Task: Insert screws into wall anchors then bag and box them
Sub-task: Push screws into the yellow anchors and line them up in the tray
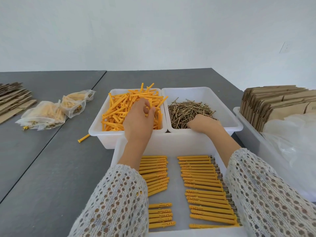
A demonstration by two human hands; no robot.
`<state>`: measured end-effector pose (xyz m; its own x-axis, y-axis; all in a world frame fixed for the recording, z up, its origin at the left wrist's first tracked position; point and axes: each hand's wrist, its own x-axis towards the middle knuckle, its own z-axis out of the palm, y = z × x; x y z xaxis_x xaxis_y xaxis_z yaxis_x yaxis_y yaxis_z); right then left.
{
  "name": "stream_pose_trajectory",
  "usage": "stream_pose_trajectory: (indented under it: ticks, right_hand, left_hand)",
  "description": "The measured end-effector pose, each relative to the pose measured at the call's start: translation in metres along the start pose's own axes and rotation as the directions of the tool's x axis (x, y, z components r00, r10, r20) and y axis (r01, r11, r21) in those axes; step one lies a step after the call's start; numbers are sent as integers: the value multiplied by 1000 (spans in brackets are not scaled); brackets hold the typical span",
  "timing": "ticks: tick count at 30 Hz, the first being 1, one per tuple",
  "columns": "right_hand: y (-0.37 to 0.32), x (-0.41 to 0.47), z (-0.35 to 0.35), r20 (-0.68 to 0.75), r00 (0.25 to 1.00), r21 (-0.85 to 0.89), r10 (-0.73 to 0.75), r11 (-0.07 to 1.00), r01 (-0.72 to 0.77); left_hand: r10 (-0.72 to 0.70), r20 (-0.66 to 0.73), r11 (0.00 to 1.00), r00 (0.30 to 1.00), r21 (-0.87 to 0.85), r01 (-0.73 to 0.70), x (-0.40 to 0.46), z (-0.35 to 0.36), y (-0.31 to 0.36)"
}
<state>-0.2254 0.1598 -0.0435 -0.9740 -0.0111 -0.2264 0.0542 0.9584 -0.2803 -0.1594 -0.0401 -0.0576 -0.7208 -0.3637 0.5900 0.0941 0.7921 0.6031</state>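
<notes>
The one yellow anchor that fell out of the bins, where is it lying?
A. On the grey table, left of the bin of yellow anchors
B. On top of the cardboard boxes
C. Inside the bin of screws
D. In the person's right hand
A: the stray anchor lies on the grey table, just left of the anchor bin, apart from the hands.

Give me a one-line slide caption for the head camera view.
Left hand picks orange plastic wall anchors from one white bin while right hand digs into brass screws beside it.
</notes>
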Motion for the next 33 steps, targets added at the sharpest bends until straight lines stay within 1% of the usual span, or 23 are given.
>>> stream_pose_trajectory:
  ticks: [2, 4, 9, 12, 14, 16, 19, 21, 23, 25, 26, 27, 29, 33]
  right_hand:
    - [-1, 4, 0, 39, 999, 0, 20, 1000, -20]
    - [-3, 8, -1, 39, 999, 3, 19, 1000, -19]
    - [-7, 4, -2, -27, 1000, 90, 1, 996, 2]
    - [-3, 2, -1, -137, 991, 129, -6, 991, 24]
    - [-1, 1, 1, -232, 972, 176, -15, 983, 57]
    - [0, -1, 1, -355, 935, 265, -14, 957, 115]
    - [-2, -3, -3, -501, 865, 462, 12, 849, 256]
    - [-5, -7, -7, -555, 832, 571, 2, 728, 379]
    - [-10, -11, -11, -567, 824, 686, -27, 538, 490]
    - [-17, -15, -13, -558, 828, 765, -58, 349, 541]
    - [-21, -16, -13, -558, 827, 782, -71, 287, 552]
    - [-26, -18, -13, -557, 826, 792, -83, 247, 559]
    - [-33, -21, -10, -555, 825, 798, -108, 211, 564]
    - [-39, -25, -7, -560, 815, 789, -148, 206, 579]
  left_hand:
    - [90, -26, 996, 996, 15, -89, -1, 0, 3]
    - [157, -17, 987, 987, 45, -156, -3, 0, 5]
    - [189, 23, 976, 982, 110, -190, -3, -2, 5]
    - [179, 116, 960, 977, 195, -199, 0, -1, 6]
    - [163, 174, 958, 971, 206, -197, 1, -1, 7]
    - [172, 202, 957, 964, 197, -212, 1, -1, 7]
    - [192, 196, 956, 962, 184, -228, 1, -1, 6]
    - [209, 188, 959, 959, 151, -239, 0, -1, 5]
    - [232, 185, 959, 955, 119, -256, -1, 0, 5]
    - [247, 186, 957, 951, 105, -269, -1, 1, 4]
    - [254, 187, 955, 949, 108, -277, -1, 2, 3]
    - [263, 187, 952, 947, 113, -286, -1, 3, 3]
    - [281, 185, 946, 942, 114, -305, -1, 3, 2]
    - [295, 180, 943, 938, 101, -316, -2, 3, 3]
